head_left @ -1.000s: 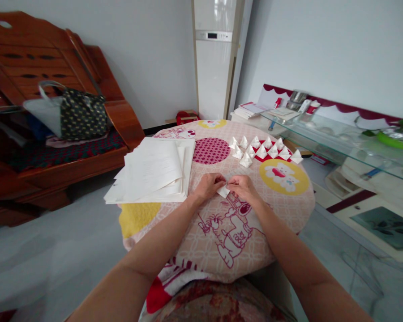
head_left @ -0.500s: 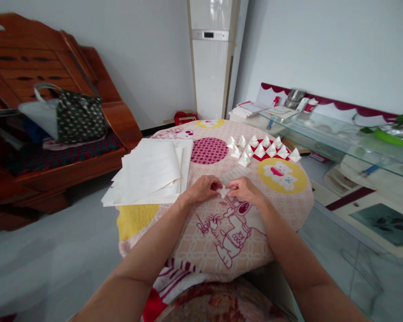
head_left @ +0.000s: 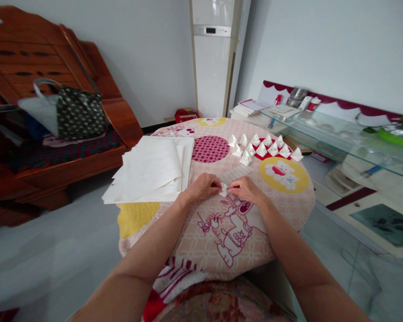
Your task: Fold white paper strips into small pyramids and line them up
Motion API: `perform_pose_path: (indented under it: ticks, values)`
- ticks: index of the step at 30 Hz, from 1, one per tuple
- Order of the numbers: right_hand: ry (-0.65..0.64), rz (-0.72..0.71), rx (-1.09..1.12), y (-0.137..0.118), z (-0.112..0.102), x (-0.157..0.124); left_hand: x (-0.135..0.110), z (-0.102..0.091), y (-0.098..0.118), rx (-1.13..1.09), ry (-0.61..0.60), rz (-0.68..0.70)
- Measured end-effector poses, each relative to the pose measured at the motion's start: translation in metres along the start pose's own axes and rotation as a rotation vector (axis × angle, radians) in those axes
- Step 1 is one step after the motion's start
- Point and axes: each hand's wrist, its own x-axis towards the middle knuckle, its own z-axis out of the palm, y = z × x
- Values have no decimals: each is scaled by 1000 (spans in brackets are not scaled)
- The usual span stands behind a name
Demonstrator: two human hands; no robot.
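Observation:
Between my two hands, low over the round table, is a small folded white paper piece (head_left: 223,189). My left hand (head_left: 205,185) pinches its left side, and my right hand (head_left: 244,188) grips the right side, fingers bent. Just beyond the hands lies a flat strip of printed paper (head_left: 239,172). Several finished-looking folded paper shapes (head_left: 261,149), pointed and white, stand in rows farther back on the right. A stack of white paper sheets (head_left: 151,167) rests to the left of my left hand.
A patterned pink cloth (head_left: 201,237) covers the table (head_left: 304,210). On the right runs a glass-topped cabinet (head_left: 342,143) with books (head_left: 250,107) and a green dish (head_left: 396,136). A wooden bench (head_left: 117,116) holding a dotted bag (head_left: 80,114) stands at left.
My fingers have shifted slightly around the small folded paper, which now looks a little more compact. The view has moved a bit; the paper stack and standing shapes stay in place.

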Motion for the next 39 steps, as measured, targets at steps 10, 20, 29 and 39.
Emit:
perform_pose_path:
  ticks: [10,20,29,39]
  values:
    - [93,66,-96,-8,5,5,5,2,8,138,4,-135]
    - [110,200,-178,-18,7,9,8,3,5,135,27,-245]
    - [131,300,-268,-18,12,14,8,3,15,294,41,-358]
    - [120,323,-360,-20,13,16,9,9,20,365,58,-416]
